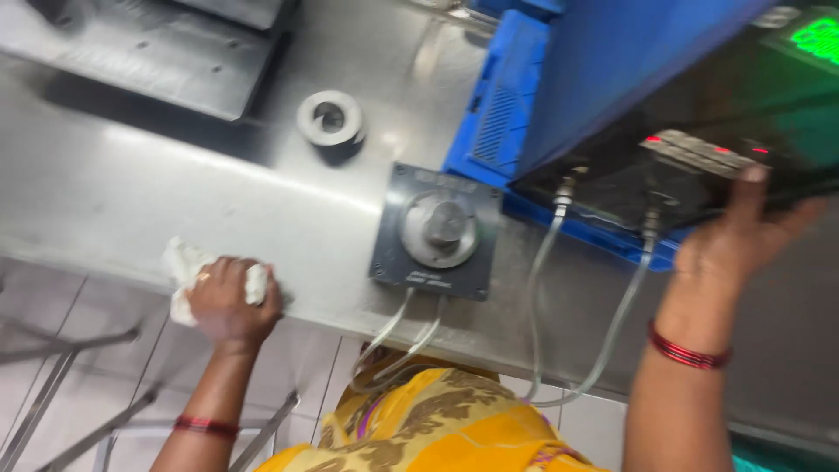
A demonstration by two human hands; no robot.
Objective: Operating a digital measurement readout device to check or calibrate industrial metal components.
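My left hand [229,301] is closed on a crumpled white cloth [182,265] and rests on the near edge of a steel table [175,192]. My right hand [734,245] reaches up to a black control box [725,114], its thumb pressing on a grey strip of buttons [695,153] with small red lights. A dark square fixture [437,232] with a round metal stub in its middle sits on the table between my hands.
A metal ring [330,118] stands farther back on the table. A blue crate [507,114] lies under the control box. Clear tubes [542,288] hang from the box and the fixture over the table edge. A dark metal plate [157,48] is at the far left.
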